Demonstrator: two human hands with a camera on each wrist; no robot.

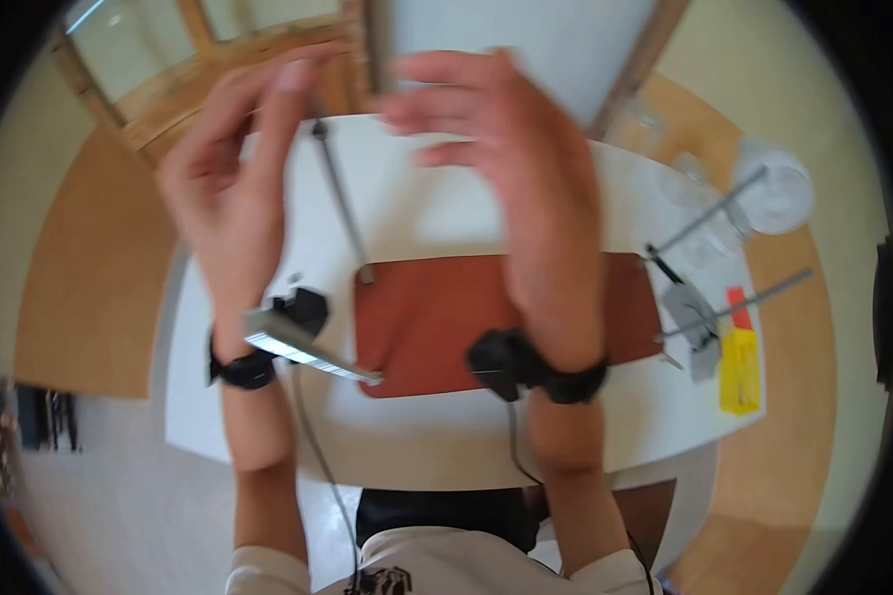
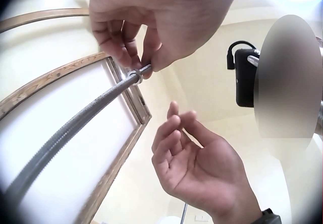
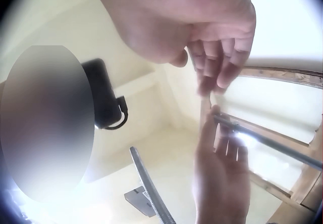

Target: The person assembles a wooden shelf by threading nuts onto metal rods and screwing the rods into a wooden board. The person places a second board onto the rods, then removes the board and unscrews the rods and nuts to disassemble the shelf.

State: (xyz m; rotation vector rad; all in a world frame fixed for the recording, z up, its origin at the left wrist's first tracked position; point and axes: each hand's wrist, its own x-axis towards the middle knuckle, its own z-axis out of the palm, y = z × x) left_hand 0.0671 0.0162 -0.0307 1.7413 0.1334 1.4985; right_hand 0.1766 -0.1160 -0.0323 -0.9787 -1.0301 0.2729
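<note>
My left hand (image 1: 230, 183) pinches the upper tip of a threaded metal rod (image 1: 340, 193) between thumb and fingers. In the left wrist view a nut (image 2: 135, 76) sits on the rod right under those fingertips. The rod stands at the far left corner of a reddish-brown board (image 1: 437, 317) lying on the white table. My right hand (image 1: 551, 188) is raised beside the left, over the board, its fingers loosely bent. Seen from the left wrist, the right hand (image 2: 202, 171) holds nothing in its palm.
More metal rods rise from the board's other corners, one near left (image 1: 313, 355) and two at right, including a near one (image 1: 739, 305). Grey pliers-like tool (image 1: 693, 322), a yellow case (image 1: 740, 372) and clear plastic containers (image 1: 774, 188) are on the right side. Cables run from both wrists.
</note>
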